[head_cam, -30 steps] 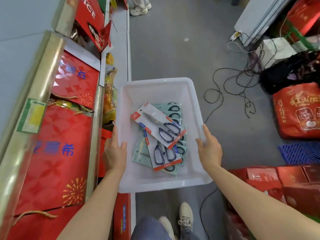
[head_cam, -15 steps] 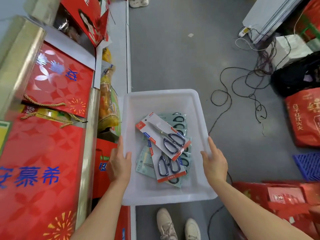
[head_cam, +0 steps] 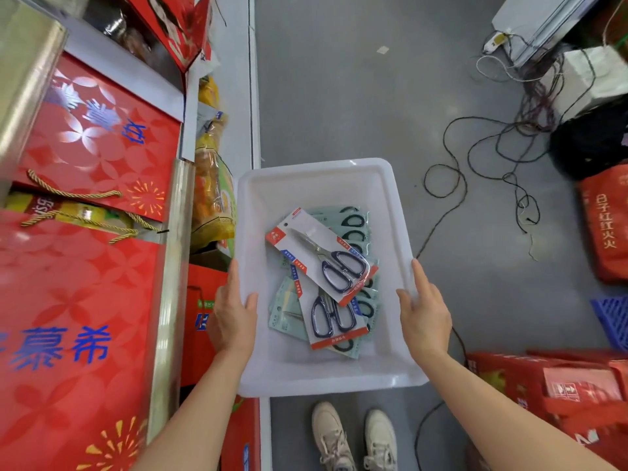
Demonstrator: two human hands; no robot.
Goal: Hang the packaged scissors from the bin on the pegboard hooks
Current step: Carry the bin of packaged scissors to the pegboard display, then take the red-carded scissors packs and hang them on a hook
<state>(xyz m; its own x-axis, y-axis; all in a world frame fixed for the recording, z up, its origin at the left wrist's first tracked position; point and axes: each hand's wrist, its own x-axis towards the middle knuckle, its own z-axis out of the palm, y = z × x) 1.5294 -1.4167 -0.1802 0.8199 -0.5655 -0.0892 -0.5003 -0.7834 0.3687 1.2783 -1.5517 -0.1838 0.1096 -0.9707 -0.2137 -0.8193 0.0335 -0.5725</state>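
- Against the picture a second ago, I see the red gift boxes [head_cam: 85, 137] on the left shelf closer and larger, and more of my shoes [head_cam: 353, 436] at the bottom edge.
- My left hand [head_cam: 234, 317] is on the bin's left rim as before, thumb hooked over the edge, fingers hidden down the outer wall.
- The white bin [head_cam: 316, 178] sits lower in view now, above the grey floor [head_cam: 339, 96].
- The packaged scissors [head_cam: 326, 263] lie piled in the bin between my hands, touching neither; the top two packs have blue handles.
- My right hand [head_cam: 424, 317] grips the right rim, thumb inside, forefinger stretched along the edge.
- Loose cables [head_cam: 475, 158] sprawl on the floor to the right.
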